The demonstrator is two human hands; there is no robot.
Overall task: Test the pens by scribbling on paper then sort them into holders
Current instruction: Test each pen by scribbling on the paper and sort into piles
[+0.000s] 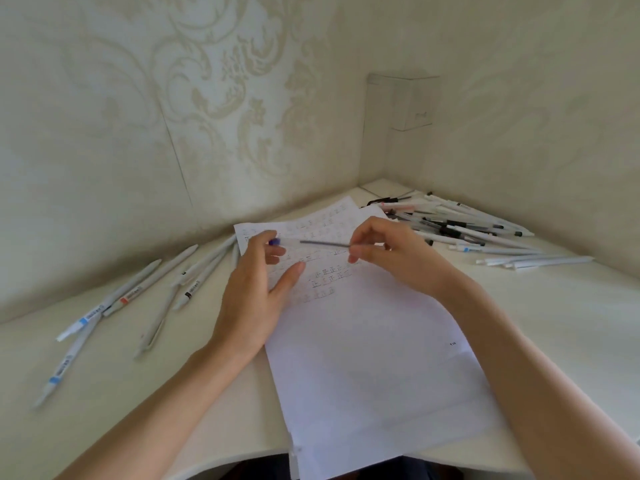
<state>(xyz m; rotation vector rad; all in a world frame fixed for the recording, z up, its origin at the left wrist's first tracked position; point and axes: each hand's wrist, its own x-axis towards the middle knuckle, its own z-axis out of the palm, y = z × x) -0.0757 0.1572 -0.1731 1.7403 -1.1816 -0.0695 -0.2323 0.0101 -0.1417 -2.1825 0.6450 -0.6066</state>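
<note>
Both forearms are being stretched in from the bottom of the frame toward the centre, over the paper (363, 358). One pen (311, 243) is being held level between the two hands, just above the written rows in the sheet's upper part. Its blue end is being gripped by the curled fingers of the left hand (256, 282), with the thumb spread out below. Its thin dark end is being pinched by the fingertips of the right hand (394, 258). At the left of the frame, about eight loose pens (124, 299) are being shown scattered on the white desk (571, 323). At the upper right, a pile of pens (453, 232) is being shown in the corner, too tangled to be counted, with some three more pens (540, 261) just beside it. A second sheet (372, 213) is being glimpsed under the first, at its top edge. One white box (408, 102) is being shown on the wall above the pile
</note>
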